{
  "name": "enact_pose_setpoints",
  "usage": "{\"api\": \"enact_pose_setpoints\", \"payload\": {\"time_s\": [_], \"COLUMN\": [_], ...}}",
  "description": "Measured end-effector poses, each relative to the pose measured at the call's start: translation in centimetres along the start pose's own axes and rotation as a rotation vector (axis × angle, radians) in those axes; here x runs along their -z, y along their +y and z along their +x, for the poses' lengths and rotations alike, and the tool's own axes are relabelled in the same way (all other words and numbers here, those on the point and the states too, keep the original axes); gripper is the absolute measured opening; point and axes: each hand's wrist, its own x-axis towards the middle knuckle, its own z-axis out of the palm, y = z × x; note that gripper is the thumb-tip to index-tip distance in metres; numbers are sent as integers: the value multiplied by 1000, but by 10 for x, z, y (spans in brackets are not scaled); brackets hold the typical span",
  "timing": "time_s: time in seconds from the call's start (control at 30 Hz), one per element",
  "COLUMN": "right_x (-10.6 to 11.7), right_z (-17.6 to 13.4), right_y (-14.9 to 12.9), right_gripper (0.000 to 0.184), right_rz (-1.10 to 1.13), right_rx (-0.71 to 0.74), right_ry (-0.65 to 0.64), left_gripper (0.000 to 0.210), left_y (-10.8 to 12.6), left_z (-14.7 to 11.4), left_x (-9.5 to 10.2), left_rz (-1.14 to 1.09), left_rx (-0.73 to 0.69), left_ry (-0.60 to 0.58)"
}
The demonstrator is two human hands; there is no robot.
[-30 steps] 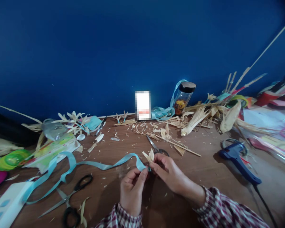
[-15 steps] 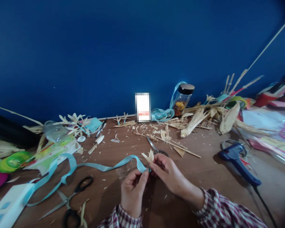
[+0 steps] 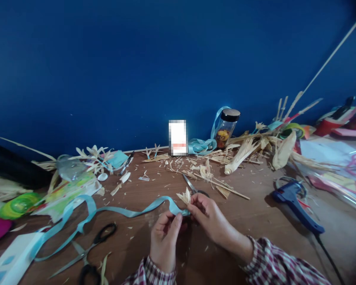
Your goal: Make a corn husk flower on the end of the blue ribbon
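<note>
Between the thumb and fingers of my left hand (image 3: 166, 239) is the end of a light blue ribbon (image 3: 130, 211). The ribbon trails off in loops to the left. My right hand (image 3: 209, 217) pinches a small pale flower of dried corn husk (image 3: 184, 196), its petals pointing up. The ribbon's end meets the base of the flower, where the fingers hide the join. Just behind my right hand lies a pair of scissors (image 3: 191, 185), its handles partly covered. Open black-handled scissors (image 3: 82, 252) rest on the wooden table (image 3: 142, 253) at the left.
A blue glue gun (image 3: 298, 206) with a cord lies at the right. Along the blue wall stand a black-lidded jar (image 3: 227, 128), coiled ribbon (image 3: 201, 146), corn husks (image 3: 241, 156) and husk flowers (image 3: 93, 154). Husk scraps litter the table. At the left sits a green tape roll (image 3: 19, 205).
My left hand has shifted slightly left and the ribbon's end now stretches a little further toward the flower's base. The view has tilted slightly. My right hand keeps its pinch.
</note>
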Motion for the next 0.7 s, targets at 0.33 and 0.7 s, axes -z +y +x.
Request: {"api": "enact_pose_setpoints", "payload": {"time_s": [0.33,0.7], "right_x": [3,13], "right_z": [2,6], "right_y": [0,-4], "right_gripper": [26,26], "right_rz": [-18,-30], "right_rx": [5,61], "right_ry": [-3,73], "left_gripper": [31,33], "left_y": [28,68], "left_z": [22,53], "left_x": [7,32], "left_rz": [-209,-174], "left_rx": [187,-146], "left_ry": [47,220]}}
